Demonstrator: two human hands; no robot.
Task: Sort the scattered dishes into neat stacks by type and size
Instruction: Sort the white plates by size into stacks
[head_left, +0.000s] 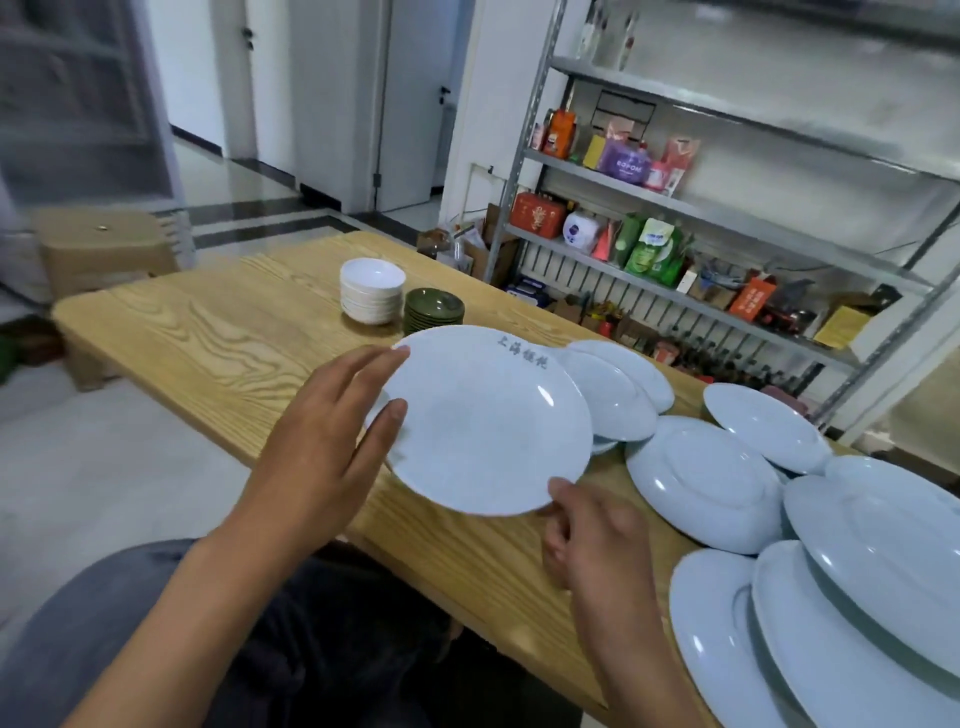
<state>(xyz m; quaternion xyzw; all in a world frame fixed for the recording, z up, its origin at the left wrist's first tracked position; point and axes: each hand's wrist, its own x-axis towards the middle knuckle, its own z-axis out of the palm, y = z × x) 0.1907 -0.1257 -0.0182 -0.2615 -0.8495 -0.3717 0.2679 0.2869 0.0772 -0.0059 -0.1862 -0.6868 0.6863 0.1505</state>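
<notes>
Both hands hold one pale plate (483, 421) just above the wooden bench (218, 338): the left hand (322, 441) grips its near-left rim with the thumb on top, and the right hand (587, 530) pinches its near edge. Behind it stand a stack of white bowls (372, 291) and a stack of green dishes (434, 310), side by side. More pale plates (711, 478) lie scattered and overlapping to the right.

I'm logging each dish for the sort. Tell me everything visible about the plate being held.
The held plate is round, pale blue-white and glossy, like glazed ceramic, with dark characters printed on its far rim. It faces up, slightly tilted, above the wooden table. The left hand grips its left edge; the right hand pinches its near rim.
</notes>
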